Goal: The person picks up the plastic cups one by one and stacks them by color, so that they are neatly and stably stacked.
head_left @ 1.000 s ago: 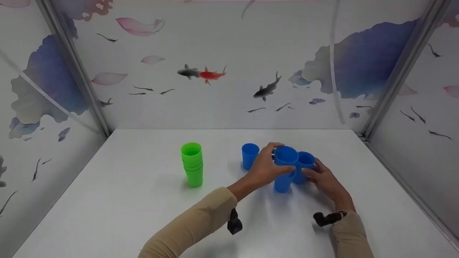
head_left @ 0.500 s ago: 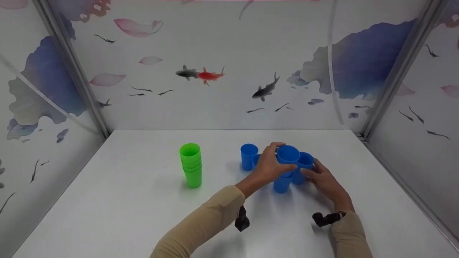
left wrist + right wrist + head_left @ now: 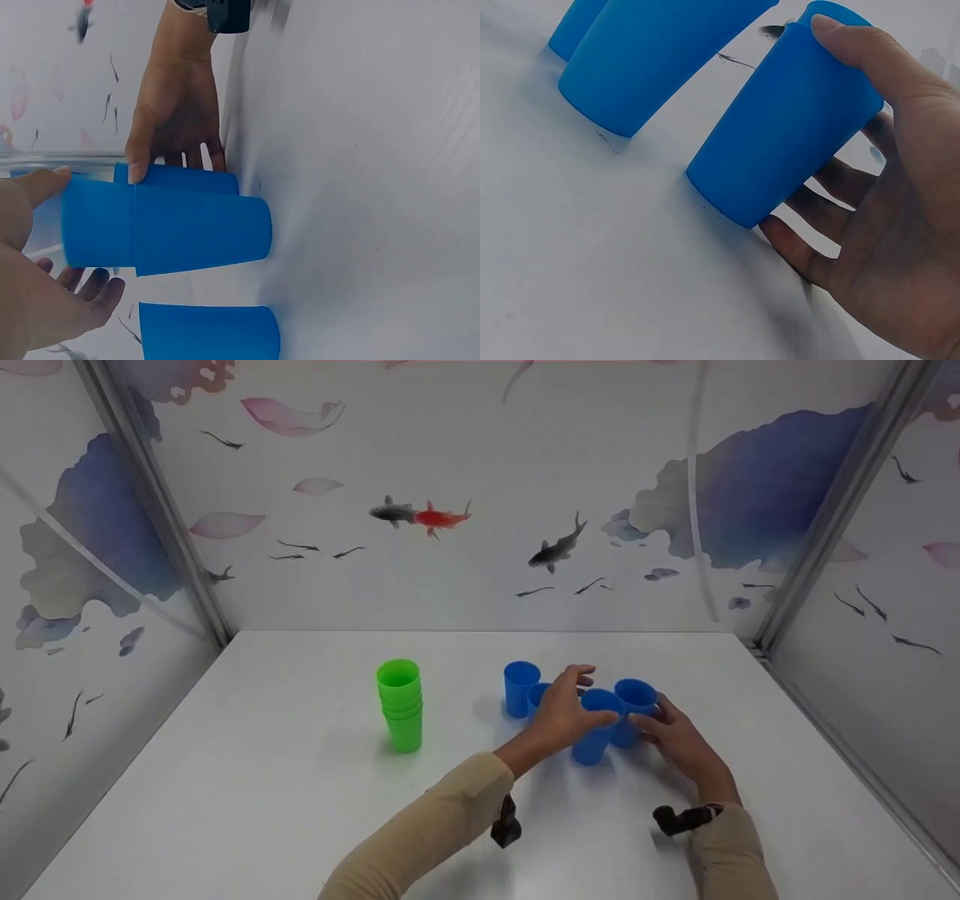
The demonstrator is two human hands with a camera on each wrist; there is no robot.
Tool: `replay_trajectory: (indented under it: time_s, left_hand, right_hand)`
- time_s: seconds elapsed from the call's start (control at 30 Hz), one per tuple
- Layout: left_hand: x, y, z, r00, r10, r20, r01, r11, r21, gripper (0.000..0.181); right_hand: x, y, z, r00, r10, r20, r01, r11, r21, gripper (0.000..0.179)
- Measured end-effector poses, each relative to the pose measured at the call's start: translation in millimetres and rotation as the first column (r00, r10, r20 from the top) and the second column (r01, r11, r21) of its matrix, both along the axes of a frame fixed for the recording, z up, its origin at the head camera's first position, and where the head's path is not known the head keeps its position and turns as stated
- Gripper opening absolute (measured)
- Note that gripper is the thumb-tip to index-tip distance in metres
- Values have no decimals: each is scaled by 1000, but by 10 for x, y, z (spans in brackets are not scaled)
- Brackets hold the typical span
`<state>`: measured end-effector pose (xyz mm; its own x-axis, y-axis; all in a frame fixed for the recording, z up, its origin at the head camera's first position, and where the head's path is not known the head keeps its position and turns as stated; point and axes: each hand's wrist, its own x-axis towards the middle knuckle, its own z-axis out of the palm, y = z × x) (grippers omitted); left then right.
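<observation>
My left hand (image 3: 562,709) is spread around the top of a blue cup (image 3: 591,746) standing upright. In the left wrist view, an upper blue cup (image 3: 97,225) sits partway inside a lower blue cup (image 3: 202,232); the thumb is at its rim and the other fingers are apart from its side. My right hand (image 3: 686,739) holds another upright blue cup (image 3: 634,712) just to the right, thumb near the rim and fingers around the far side, as the right wrist view shows.
Two more blue cups stand behind my left hand: a back cup (image 3: 521,690) and one partly hidden cup (image 3: 535,701). A stack of green cups (image 3: 405,727) stands to the left on the white table (image 3: 247,787). Printed panels (image 3: 465,585) enclose the table's back and sides.
The upper blue cup at my left hand has dropped into the lower one, and its rim now sits lower. My left fingers have come off it. The right hand has stayed put.
</observation>
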<state>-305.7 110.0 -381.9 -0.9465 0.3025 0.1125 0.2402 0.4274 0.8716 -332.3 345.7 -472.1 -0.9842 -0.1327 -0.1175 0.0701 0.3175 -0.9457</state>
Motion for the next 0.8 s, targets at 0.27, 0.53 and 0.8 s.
replay_trajectory:
  time_s: [0.27, 0.53, 0.8]
  left_hand:
    - [33, -112, 14, 999, -31, -13, 31, 999, 9, 64]
    - [57, -329, 30, 996, -49, -73, 49, 999, -4, 62]
    - [-12, -631, 62, 986, -33, -164, 31, 999, -15, 61]
  right_hand:
    - [19, -14, 40, 1000, -9, 11, 9, 1000, 17, 107]
    - [26, -19, 15, 1000, -4, 8, 4, 1000, -9, 104]
    - [16, -3, 7, 1000, 8, -2, -8, 998, -55, 102]
